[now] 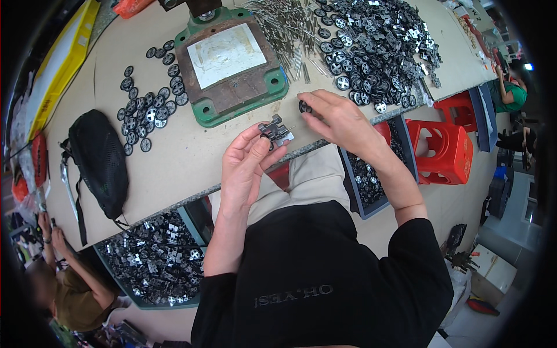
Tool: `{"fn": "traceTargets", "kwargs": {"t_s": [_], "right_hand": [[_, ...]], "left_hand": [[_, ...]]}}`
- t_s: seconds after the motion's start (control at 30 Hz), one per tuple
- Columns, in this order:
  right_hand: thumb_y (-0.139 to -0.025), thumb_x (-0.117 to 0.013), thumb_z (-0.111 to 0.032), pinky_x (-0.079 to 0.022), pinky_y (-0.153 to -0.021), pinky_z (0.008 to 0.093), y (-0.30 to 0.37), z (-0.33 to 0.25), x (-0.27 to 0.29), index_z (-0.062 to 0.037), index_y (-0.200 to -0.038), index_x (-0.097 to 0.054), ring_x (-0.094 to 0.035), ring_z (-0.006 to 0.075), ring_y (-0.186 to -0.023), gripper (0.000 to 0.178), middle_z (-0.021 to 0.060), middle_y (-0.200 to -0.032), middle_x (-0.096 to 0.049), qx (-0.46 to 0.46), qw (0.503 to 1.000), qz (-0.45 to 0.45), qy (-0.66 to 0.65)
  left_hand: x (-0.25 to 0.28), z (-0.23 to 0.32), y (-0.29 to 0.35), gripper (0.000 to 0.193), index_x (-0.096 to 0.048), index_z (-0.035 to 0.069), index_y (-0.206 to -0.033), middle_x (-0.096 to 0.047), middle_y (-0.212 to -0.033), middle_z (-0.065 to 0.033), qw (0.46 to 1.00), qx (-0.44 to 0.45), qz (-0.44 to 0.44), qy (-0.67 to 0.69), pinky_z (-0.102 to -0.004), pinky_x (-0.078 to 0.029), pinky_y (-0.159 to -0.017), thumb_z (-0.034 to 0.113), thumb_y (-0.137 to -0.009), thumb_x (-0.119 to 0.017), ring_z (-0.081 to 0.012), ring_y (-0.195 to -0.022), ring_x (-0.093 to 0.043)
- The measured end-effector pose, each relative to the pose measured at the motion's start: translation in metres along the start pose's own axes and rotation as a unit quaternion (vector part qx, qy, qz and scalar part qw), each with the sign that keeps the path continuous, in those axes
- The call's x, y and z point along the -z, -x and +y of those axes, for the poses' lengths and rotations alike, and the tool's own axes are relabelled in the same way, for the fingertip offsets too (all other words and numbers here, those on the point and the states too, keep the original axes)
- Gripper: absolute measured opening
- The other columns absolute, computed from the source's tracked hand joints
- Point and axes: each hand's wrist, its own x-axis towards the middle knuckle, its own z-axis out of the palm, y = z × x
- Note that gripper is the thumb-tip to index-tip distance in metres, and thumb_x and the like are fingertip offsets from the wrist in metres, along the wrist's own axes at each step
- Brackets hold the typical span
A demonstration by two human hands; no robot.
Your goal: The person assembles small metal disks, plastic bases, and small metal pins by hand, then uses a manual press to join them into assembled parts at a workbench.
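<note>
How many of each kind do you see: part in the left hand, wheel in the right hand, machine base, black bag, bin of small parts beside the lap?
Grey part in the left hand: 1
Wheel in the right hand: 1
Machine base: 1
Black bag: 1
Bins, left and right: 2
Total: 6
</note>
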Motion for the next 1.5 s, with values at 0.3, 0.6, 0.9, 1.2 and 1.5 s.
{"fn": "traceTargets", "kwargs": {"t_s": [0.3,0.6,0.9,1.2,1.5], "right_hand": [[-0.090,-0.050,-0.013,-0.046,-0.063,0.0202,0.012,-0.004,-0.007,-0.0013,-0.122,-0.051,-0.053,0.0062,-0.074,0.033,0.0043,-0.100,-0.060,-0.106,0.874,-0.079,-0.468],[-0.090,-0.050,-0.012,-0.046,-0.062,0.0203,0.010,-0.003,-0.008,-0.0010,-0.121,-0.052,-0.053,0.0071,-0.074,0.033,0.0052,-0.100,-0.061,-0.100,0.866,-0.070,-0.486],[-0.089,-0.052,-0.010,-0.046,-0.060,0.0208,0.009,-0.005,-0.003,-0.0014,-0.118,-0.055,-0.055,0.0080,-0.071,0.030,0.0061,-0.099,-0.061,-0.018,0.921,-0.038,-0.387],[-0.088,-0.056,-0.014,-0.039,-0.047,0.0175,0.012,-0.008,-0.017,-0.0005,-0.105,-0.062,-0.051,0.0043,-0.055,0.023,0.0012,-0.067,-0.060,-0.195,0.874,-0.030,-0.444],[-0.082,-0.063,-0.007,-0.042,-0.055,0.0170,0.006,-0.019,-0.023,0.0022,-0.089,-0.064,-0.053,0.0018,-0.064,0.011,0.0002,-0.070,-0.062,-0.175,0.812,-0.012,-0.557]], "left_hand": [[-0.002,-0.001,0.001,0.028,-0.046,-0.004,-0.115,-0.058,-0.106,-0.0154,1.000,-0.012,0.006,-0.010,-0.0312,-0.053,-0.082,0.002,-0.088,-0.051,-0.0228,-0.095,-0.061],[-0.004,-0.002,0.002,0.028,-0.047,-0.004,-0.115,-0.059,-0.105,-0.0153,0.999,-0.019,0.012,-0.022,-0.0311,-0.053,-0.082,0.001,-0.087,-0.051,-0.0225,-0.094,-0.061],[-0.004,-0.007,0.002,0.027,-0.050,-0.002,-0.113,-0.060,-0.103,-0.0143,0.997,-0.047,0.029,-0.048,-0.0323,-0.054,-0.081,0.006,-0.088,-0.053,-0.0245,-0.092,-0.062],[-0.003,-0.014,0.001,0.027,-0.051,-0.003,-0.112,-0.061,-0.101,-0.0132,0.984,-0.104,0.028,-0.144,-0.0330,-0.053,-0.081,0.000,-0.086,-0.054,-0.0210,-0.092,-0.061],[-0.005,-0.005,0.002,0.022,-0.048,0.001,-0.108,-0.059,-0.100,-0.0097,0.999,-0.037,0.007,-0.039,-0.0318,-0.051,-0.084,0.000,-0.086,-0.052,-0.0182,-0.087,-0.061]]}}
